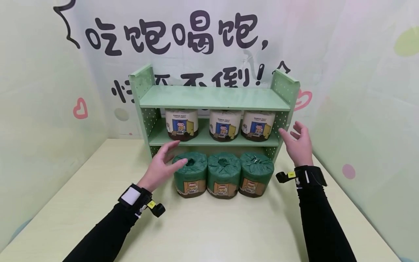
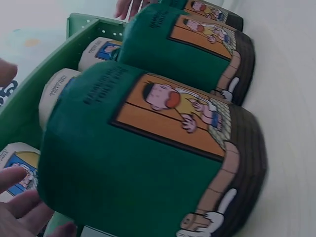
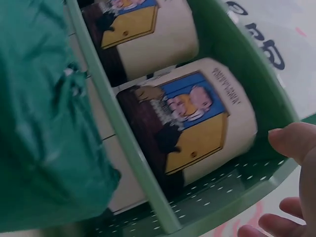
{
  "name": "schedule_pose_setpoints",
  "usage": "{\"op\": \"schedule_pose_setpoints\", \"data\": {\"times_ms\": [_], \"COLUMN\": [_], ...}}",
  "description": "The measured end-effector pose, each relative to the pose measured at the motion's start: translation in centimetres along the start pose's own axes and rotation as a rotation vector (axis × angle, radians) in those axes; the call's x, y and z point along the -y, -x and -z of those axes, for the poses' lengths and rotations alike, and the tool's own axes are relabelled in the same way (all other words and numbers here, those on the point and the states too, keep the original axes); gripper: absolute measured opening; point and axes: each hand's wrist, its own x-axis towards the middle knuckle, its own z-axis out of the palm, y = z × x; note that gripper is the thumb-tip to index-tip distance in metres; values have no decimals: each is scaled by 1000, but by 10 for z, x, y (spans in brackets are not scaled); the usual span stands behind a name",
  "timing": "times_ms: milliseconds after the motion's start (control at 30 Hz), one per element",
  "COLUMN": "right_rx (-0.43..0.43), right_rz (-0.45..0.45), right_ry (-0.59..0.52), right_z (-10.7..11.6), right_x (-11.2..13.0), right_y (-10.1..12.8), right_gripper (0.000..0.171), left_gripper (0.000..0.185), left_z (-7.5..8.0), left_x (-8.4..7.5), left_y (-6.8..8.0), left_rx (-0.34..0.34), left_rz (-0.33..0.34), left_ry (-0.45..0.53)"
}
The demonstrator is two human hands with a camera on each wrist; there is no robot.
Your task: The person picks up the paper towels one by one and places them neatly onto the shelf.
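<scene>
Green rolls (image 1: 223,174) before shelf (image 1: 214,98)

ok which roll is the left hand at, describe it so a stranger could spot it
Find the green shelf unit on the table; three green-wrapped rolls stand in a row on the tabletop before it. It is the leftmost green roll, the only one the left hand touches.

Three rolls (image 1: 223,175) stand on the table (image 1: 209,225) before the shelf (image 1: 214,98).

shelf (image 1: 214,97): we see matt green painted metal, perforated sides
green rolls (image 1: 223,174): glossy crinkled wrap
white rolls (image 1: 225,124): smooth printed wrap
table (image 1: 229,233): matt cream
</scene>
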Motion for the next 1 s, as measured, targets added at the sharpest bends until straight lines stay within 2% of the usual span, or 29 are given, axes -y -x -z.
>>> {"op": "schedule_pose_setpoints", "data": {"times_ms": [133, 233, 400, 600, 733, 1000], "right_rx": [117, 172, 208, 228, 224, 237], "right_rz": [-13, -8, 15, 48, 39, 23], "right_ry": [33, 65, 125, 229, 250, 226], "right_z": [-3, -3, -2, -2, -3, -1], "right_x": [-11, -17, -22, -28, -30, -33], "right_y": [-5, -9, -13, -16, -18, -18], "right_gripper": [91, 88, 82, 66, 60, 58], "left_gripper": [90, 98, 117, 136, 138, 128], "left_z": [-3, -5, -10, -9, -7, -6], "left_x": [7, 12, 19, 27, 34, 39], "left_y": [0, 0, -1, -1, -1, -2], "left_rx": [53, 91, 137, 173, 203, 234], "left_rz": [43, 70, 116, 163, 170, 124], "left_ry": [-39, -85, -148, -133, -100, -34]}}
